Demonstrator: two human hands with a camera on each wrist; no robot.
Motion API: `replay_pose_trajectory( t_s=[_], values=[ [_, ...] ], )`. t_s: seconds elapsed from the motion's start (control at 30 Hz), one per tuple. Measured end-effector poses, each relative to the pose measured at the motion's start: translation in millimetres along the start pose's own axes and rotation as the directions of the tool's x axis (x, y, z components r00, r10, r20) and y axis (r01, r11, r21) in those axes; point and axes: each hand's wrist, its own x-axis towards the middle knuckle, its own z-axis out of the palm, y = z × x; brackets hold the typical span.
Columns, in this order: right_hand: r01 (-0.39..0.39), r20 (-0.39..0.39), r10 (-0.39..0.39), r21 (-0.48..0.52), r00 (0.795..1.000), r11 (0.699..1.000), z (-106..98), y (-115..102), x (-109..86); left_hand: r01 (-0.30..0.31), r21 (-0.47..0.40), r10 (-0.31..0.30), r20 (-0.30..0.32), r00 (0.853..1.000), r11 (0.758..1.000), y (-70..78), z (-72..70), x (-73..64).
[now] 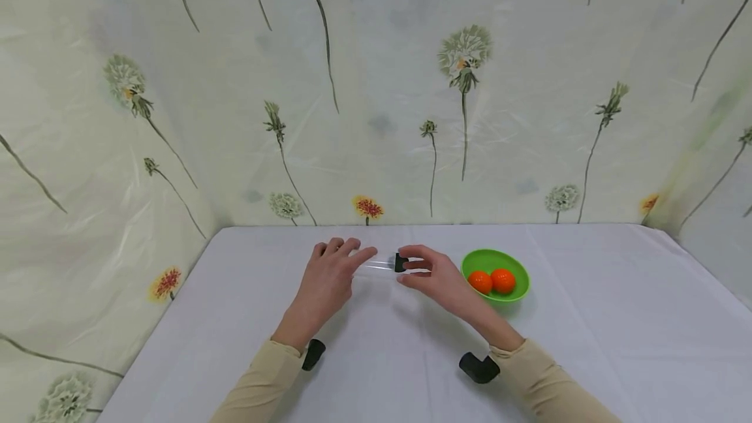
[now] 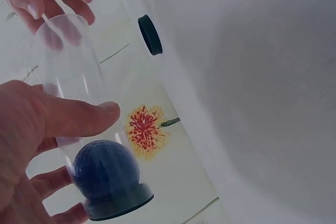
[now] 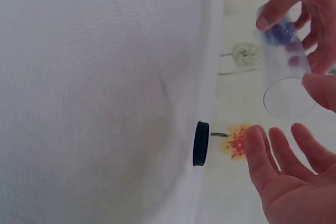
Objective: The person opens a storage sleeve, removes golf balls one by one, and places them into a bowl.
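Note:
A clear plastic tube [image 2: 79, 80] is in the grip of my left hand [image 1: 328, 282], thumb on one side and fingers on the other. Inside it, a dark blue ball [image 2: 107, 167] sits against the dark cap [image 2: 122, 203] that closes one end. The tube's other end is uncovered and points towards my right hand [image 1: 437, 284]. That hand is beside the uncovered rim, thumb and fingers spread apart, holding nothing; whether it touches the tube I cannot tell. A loose dark round cap [image 3: 200, 144] lies on the table, partly hidden by the right fingers in the head view.
To the right of my right hand stands a green bowl [image 1: 496, 258] with two orange balls [image 1: 491, 281] in it. White cloth covers the table [image 1: 376, 371]. Behind the table's far edge rises a flower-patterned sheet [image 1: 376, 162].

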Motion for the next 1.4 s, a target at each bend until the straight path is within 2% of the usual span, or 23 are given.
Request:
replay_pose_trajectory(
  t_s=[0.23, 0.53, 0.97, 1.23, 1.4],
  values=[
    [-0.016, 0.01, 0.016, 0.029, 1.0, 0.999, 7, 0, 0.9, -0.032, 0.017, 0.033, -0.048, 0.998, 0.999, 1.1, 0.2, 0.7],
    [-0.054, -0.005, 0.055, 0.055, 0.998, 0.997, 15, 2, -2.3, -0.028, 0.051, 0.028, 0.005, 1.0, 0.998, 1.6, 0.5, -0.2],
    [-0.086, -0.04, 0.086, 0.002, 0.996, 0.996, 14, 1, -4.0, -0.026, 0.025, 0.026, 0.003, 1.0, 0.999, 2.5, 2.8, -0.3],
    [-0.08, -0.05, 0.079, -0.01, 0.996, 0.997, 11, -1, -4.5, -0.033, 0.012, 0.034, -0.027, 0.999, 0.999, 1.9, 4.7, -1.2],
    [-0.075, -0.054, 0.074, -0.017, 0.996, 0.997, 10, -1, -5.1, -0.016, 0.001, 0.016, 0.001, 1.0, 1.0, 1.9, 6.5, -1.7]
  ],
)
